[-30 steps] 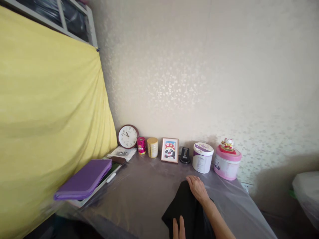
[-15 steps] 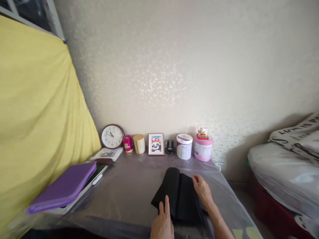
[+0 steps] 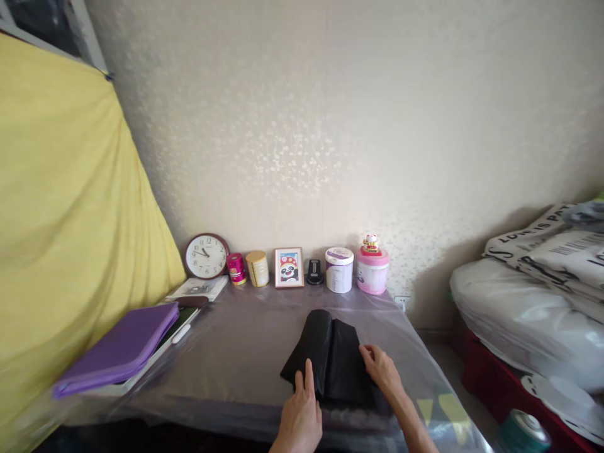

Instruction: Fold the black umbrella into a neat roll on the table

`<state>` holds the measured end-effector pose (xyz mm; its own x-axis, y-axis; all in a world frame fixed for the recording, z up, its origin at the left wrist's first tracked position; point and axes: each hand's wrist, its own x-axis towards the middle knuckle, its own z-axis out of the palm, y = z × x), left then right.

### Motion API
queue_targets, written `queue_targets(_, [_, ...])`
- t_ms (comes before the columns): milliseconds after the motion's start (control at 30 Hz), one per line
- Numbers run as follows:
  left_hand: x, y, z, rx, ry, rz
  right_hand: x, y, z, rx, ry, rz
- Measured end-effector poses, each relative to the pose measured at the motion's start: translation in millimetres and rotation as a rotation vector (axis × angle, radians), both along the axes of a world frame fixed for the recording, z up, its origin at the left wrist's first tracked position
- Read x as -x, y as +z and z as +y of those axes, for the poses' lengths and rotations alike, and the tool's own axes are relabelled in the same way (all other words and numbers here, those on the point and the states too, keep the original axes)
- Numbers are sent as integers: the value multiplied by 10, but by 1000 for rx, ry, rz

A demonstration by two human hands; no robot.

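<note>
The left hand [image 3: 300, 421] has its fingers [image 3: 307, 377] almost straight and a little spread, pointing toward 12 o'clock. Their tips are at the near left part of the black cloth [image 3: 330, 358]. This hand looks open, and I see no grip on anything. The right hand [image 3: 381, 370] is at the other side, with its fingers [image 3: 367, 353] a little curved at the right edge of the cloth. They are in contact with it, but I cannot tell if they really pinch it.

The cloth lies flat between both hands, near the front of the table, in two long folded parts side by side. Compared with one second ago, it looks wider and more tidy, and both hands now stand at its sides, not one hand on top.

The table has a clear plastic sheet [image 3: 245, 352] over it. At 12 o'clock from the cloth, along the wall, stand a framed panda picture [image 3: 289, 267], a white tub with a purple lid [image 3: 338, 270] and a pink tub [image 3: 372, 275]. At 10 o'clock is a round wall clock [image 3: 206, 255], and at 9 o'clock lies a purple zip case [image 3: 116, 350]. At 3 o'clock, off the table, is bedding wrapped in plastic [image 3: 509, 308].
</note>
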<state>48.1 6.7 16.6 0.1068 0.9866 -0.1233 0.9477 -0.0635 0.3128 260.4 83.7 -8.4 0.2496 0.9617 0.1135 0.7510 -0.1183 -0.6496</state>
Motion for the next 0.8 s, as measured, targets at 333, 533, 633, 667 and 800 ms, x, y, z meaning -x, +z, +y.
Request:
queue_targets(333, [24,-63,16,-13,0,-40,27,-2,-3,-52,-2,153])
queue_targets(533, [32,-69,2,-22,7,-78,78,-10,64,53,-70,469])
queue_targets(633, [38,-65,6,-23,9,-94,135,75,41,59,82,627])
queue_targets(667, [39,-61,9,-20,12,-99,156,120,35,60,124,701])
queue_targets(800, [40,-34,28,-17,14,-99,290,379,69,43,230,928])
